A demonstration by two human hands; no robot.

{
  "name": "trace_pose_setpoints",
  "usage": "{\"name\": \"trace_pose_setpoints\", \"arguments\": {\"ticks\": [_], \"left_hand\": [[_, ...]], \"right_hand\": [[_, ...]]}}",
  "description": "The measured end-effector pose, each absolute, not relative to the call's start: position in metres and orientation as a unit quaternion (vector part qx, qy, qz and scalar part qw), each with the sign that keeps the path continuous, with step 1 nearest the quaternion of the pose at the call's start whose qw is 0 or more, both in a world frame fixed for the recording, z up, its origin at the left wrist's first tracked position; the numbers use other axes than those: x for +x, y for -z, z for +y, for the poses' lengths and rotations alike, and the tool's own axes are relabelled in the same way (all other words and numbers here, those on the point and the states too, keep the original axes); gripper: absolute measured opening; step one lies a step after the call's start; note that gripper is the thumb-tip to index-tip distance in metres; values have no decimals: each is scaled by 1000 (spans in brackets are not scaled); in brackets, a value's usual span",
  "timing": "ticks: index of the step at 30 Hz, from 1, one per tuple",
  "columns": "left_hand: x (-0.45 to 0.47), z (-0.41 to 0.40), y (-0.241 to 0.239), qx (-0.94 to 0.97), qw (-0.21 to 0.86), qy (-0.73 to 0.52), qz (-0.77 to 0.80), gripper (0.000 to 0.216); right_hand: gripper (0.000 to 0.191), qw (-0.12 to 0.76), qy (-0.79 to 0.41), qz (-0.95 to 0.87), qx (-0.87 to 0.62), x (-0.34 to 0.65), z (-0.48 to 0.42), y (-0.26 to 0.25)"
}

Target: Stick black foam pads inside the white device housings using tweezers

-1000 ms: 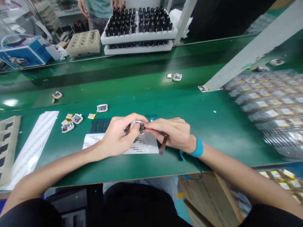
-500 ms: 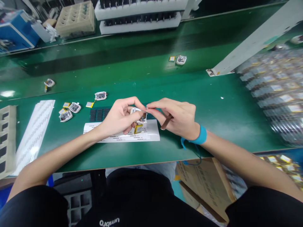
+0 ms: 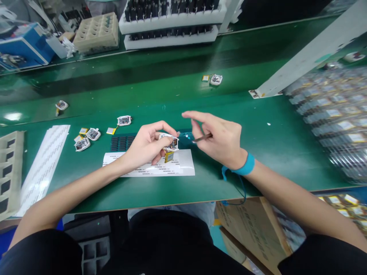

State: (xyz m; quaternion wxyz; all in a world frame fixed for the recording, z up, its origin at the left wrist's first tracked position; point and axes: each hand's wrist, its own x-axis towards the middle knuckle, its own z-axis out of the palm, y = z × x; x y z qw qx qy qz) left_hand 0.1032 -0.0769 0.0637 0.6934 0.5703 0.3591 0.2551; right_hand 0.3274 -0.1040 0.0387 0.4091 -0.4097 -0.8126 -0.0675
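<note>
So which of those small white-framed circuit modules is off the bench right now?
The module pinched in the left hand, its yellow battery dangling below; the others lie on the green bench.

Blurred packets (image 3: 332, 114) at right run off the edge.

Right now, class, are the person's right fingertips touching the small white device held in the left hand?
No: the right hand, gripping a thin stick-like tool, is raised clear of the small white device pinched in the left hand.
</note>
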Motion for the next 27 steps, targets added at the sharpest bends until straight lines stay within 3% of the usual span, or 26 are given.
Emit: {"name": "trace_pose_setpoints", "arguments": {"ticks": [6, 19, 27], "left_hand": [[103, -74, -61, 586, 674, -265, 364, 4], [105, -90, -52, 632, 635, -287, 339, 21], [102, -89, -52, 711, 522, -356, 309, 20]], "right_hand": [[20, 355, 63, -869, -339, 332, -105, -40], [38, 326, 32, -896, -301, 337, -117, -35], [35, 348, 10, -882, -319, 328, -124, -41]]}}
